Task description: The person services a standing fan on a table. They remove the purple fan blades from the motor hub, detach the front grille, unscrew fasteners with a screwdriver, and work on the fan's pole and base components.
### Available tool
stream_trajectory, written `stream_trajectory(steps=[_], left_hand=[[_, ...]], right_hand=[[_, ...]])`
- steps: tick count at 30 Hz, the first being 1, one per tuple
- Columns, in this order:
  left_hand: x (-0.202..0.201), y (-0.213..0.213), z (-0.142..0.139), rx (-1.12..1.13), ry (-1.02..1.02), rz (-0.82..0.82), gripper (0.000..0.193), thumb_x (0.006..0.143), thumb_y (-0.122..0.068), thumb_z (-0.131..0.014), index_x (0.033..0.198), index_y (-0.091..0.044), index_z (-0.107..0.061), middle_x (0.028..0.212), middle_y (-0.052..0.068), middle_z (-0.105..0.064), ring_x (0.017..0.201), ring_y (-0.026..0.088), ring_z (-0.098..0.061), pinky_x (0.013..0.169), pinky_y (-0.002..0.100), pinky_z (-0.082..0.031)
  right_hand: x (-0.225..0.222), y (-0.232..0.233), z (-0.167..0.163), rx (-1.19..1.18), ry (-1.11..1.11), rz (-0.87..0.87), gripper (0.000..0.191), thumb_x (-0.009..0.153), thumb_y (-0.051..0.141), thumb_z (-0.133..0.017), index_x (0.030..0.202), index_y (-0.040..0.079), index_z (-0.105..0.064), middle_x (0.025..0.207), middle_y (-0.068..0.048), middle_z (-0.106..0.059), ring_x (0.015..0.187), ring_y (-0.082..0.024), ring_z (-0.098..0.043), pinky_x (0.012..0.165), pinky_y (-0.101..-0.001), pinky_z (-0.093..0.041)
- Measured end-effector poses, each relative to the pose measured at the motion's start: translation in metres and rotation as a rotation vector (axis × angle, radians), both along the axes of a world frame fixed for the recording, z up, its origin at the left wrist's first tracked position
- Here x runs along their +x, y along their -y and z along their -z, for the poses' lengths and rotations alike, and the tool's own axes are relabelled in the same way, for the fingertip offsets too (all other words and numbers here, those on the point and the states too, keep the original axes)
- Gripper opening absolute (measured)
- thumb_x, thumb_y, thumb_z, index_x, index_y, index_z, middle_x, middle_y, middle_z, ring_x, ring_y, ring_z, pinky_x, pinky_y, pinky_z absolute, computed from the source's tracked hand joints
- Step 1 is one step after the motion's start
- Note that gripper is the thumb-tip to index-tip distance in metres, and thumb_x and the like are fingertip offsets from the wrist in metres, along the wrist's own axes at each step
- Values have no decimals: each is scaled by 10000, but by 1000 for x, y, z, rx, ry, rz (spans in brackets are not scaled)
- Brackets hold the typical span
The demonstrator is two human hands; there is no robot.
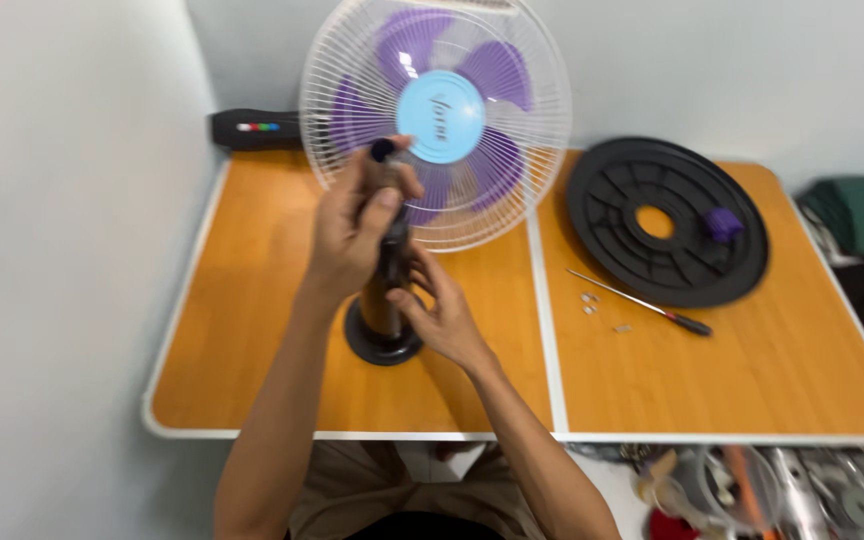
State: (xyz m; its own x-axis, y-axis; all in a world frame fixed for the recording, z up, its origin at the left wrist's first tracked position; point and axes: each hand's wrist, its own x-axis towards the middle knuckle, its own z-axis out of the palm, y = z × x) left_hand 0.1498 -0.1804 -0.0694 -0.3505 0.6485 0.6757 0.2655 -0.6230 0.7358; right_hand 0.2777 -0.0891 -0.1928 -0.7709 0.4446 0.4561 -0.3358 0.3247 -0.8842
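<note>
Fan stand column [389,290], dark, upright on its round foot near the middle of the wooden table [252,330]. Left hand [357,225] closed around the upper column; right hand [442,310] closed narrowly on the lower column, just above the foot. Fan head [437,120], white grille with purple blades and light blue hub, directly behind the hands. Black round base plate [667,220] lies flat to the right, a small purple part [724,224] resting in it. Screwdriver [642,303] and loose screws [589,302] just in front of the plate
</note>
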Motion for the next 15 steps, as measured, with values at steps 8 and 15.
stream_trajectory(steps=[8, 15], left_hand=[[49, -4, 15, 38, -108, -379, 337, 987, -43, -592, 1320, -20, -538, 1122, 85, -676, 927, 176, -581, 855, 292, -489], [180, -135, 106, -243, 120, -141, 146, 965, -92, -689, 1089, -17, -682, 950, 88, -736, 819, 192, -704, 728, 308, -554]], right_hand=[[43, -38, 22, 79, 183, 282, 359, 986, 136, -700, 1332, 63, -639, 1213, -92, -717, 1111, -178, -706, 884, -325, -591], [146, -189, 48, 200, 229, 841, 160, 955, 117, -700, 1077, 34, -760, 925, -67, -780, 789, -106, -718, 676, -276, -581]])
